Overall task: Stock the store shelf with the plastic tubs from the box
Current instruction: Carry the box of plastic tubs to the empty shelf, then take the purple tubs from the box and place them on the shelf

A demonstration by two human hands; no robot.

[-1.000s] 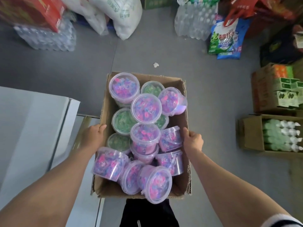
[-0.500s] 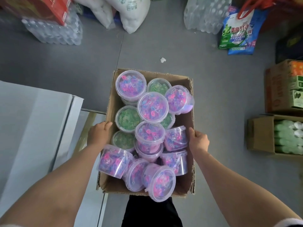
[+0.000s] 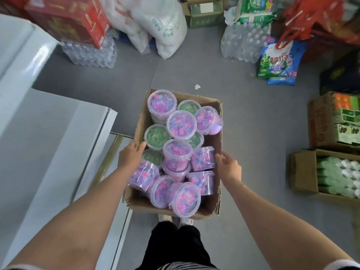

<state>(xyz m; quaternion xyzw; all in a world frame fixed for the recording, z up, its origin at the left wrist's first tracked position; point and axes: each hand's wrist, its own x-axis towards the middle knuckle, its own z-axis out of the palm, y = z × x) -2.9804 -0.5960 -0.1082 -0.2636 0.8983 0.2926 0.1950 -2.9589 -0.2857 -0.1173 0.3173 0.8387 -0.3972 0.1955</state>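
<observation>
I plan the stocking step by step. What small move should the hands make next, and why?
Probably close the right hand round the clear plastic tub of pink and purple pieces beside it and lift it out. Both hands look open and empty, the left hand over the brown cardboard box's left edge, and all tubs lie in the box.

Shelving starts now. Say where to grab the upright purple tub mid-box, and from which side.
Probably best: take the middle tub by its lid rim, from straight above. It stands upright on a lower tub, lid up and exposed, while a green tub and a tilted tub crowd its sides.
</observation>
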